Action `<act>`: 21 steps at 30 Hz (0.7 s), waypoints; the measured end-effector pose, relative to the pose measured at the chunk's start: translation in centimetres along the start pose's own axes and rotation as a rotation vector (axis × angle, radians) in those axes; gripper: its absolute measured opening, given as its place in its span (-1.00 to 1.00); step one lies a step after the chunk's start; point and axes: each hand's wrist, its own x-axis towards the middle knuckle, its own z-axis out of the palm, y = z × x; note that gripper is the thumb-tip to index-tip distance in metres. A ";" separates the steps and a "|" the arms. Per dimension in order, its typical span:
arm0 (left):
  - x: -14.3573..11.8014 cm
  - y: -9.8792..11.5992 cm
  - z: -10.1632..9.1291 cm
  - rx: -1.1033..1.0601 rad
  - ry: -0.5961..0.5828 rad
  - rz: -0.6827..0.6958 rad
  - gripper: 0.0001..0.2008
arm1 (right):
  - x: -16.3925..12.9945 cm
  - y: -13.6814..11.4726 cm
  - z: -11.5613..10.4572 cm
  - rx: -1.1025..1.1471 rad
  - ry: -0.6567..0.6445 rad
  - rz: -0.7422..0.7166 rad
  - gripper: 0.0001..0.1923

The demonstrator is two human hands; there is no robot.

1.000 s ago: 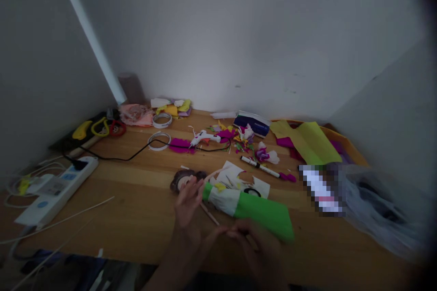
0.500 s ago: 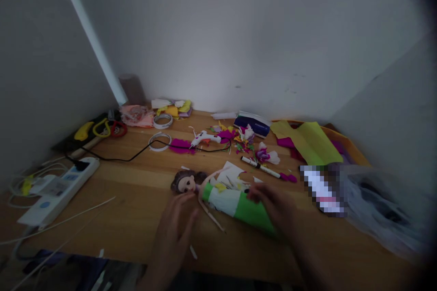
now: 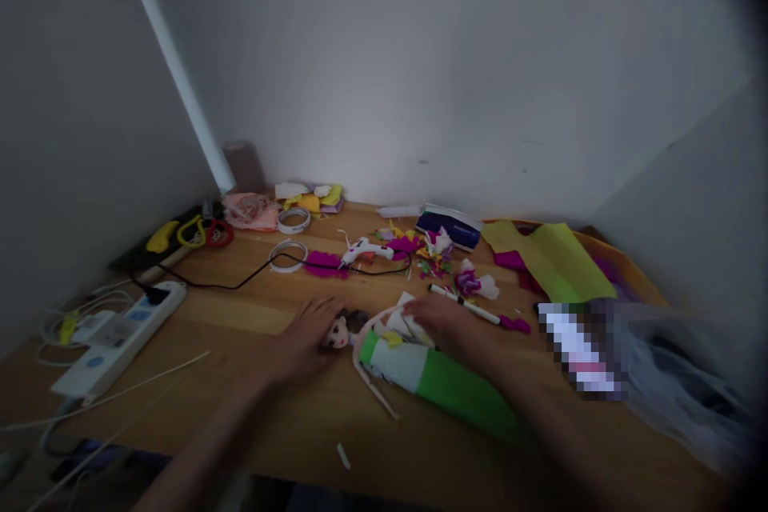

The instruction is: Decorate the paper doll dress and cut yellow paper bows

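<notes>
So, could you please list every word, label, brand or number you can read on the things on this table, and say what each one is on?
None can be read.
Dark blue box by the wall: a white band, any print too blurred.
Power strip: blue patches, too small to read.
Marker: no legible print.
Packet at the right: blocked out, unreadable.

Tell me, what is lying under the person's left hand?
The left hand covers the doll's dark hair; only the face shows beside the fingers. Whether anything else lies beneath the palm is hidden. The wooden table surrounds it.
</notes>
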 end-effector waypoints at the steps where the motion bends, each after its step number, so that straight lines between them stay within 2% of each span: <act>1: 0.3 -0.1 0.0 -0.006 -0.020 0.015 -0.28 | -0.5 -1.2 0.5 0.008 -0.032 -0.087 -0.85; 3: 0.8 -0.1 0.1 -0.021 -0.044 0.035 -0.31 | -1.0 -2.9 1.4 0.004 -0.053 -0.168 -0.81; 5: 1.0 -0.1 0.3 -0.037 -0.053 0.044 -0.34 | -0.9 -3.8 2.3 -0.010 -0.037 -0.171 -0.83; 9: 1.1 -0.3 0.8 -0.067 -0.059 0.039 -0.34 | -0.8 -4.5 3.7 -0.024 0.047 -0.049 -0.89; 15: 1.0 -0.7 1.1 -0.091 -0.056 0.025 -0.40 | -1.4 -4.9 5.2 0.002 0.239 0.186 -0.76; 18: 1.0 -0.7 1.2 -0.095 -0.045 0.025 -0.43 | -1.5 -5.3 5.6 0.016 0.264 0.211 -0.73; 21: 1.0 -0.6 1.2 -0.099 -0.039 0.031 -0.42 | -1.6 -5.7 5.3 0.048 0.219 0.171 -0.73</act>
